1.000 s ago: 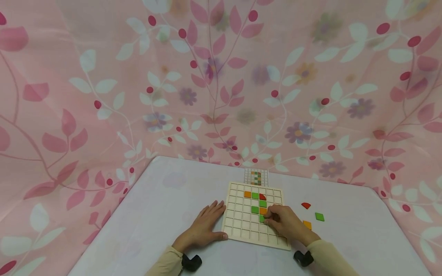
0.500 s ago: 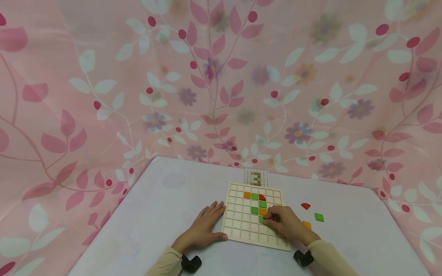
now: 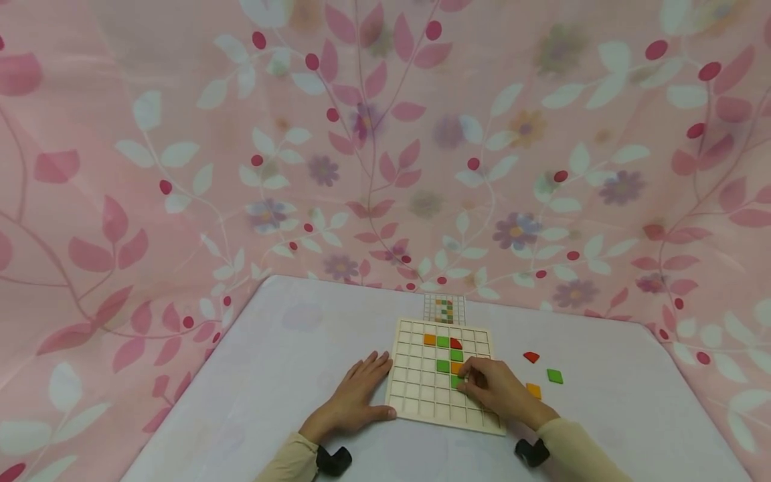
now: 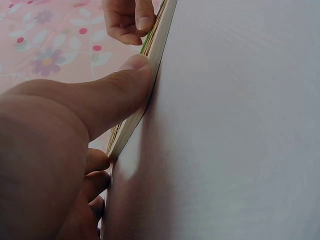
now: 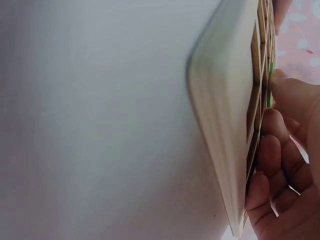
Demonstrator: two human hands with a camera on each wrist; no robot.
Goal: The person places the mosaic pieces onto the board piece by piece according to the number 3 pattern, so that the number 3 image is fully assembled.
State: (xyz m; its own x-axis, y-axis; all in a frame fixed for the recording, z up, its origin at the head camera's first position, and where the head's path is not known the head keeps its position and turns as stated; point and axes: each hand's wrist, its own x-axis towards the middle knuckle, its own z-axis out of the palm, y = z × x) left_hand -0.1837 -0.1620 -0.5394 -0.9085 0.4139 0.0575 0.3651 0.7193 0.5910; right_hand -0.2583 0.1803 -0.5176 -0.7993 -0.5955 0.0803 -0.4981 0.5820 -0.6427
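operator: what's biggest around me?

spotter: the pink floral cloth (image 3: pixel 385 167), hanging behind your tabletop and along its sides. next comes the white tabletop (image 3: pixel 289 361) itself.

operator: and the grid board?

spotter: your wooden grid board (image 3: pixel 415 388) lies flat on it, well in from the left and right edges.

operator: how are my hands?

spotter: your left hand (image 3: pixel 355 395) is open and spread, gripping nothing, its fingertips at the board's left edge and its thumb on the near left corner. your right hand (image 3: pixel 494 388) is curled nearly closed over the board's right half, thumb and forefinger pinching a green tile (image 3: pixel 456 382) at its right side.

operator: anything smaller?

spotter: a printed card (image 3: pixel 445 310), between the board and the tabletop's far edge. then a black device at your left wrist (image 3: pixel 334 462) and another at your right (image 3: pixel 532 453).

operator: the other pieces?

spotter: on the board, three green squares (image 3: pixel 443 342) and two orange squares (image 3: pixel 430 339) sit in cells. toward the tabletop's right edge lie a loose green square (image 3: pixel 555 376) and a loose orange square (image 3: pixel 533 390), the latter just beside your right wrist.

operator: and the smallest?

spotter: two red quarter-rounds: a set red piece (image 3: pixel 456 343) in the farthest filled row, and a loose red piece (image 3: pixel 531 357) beyond the loose squares.
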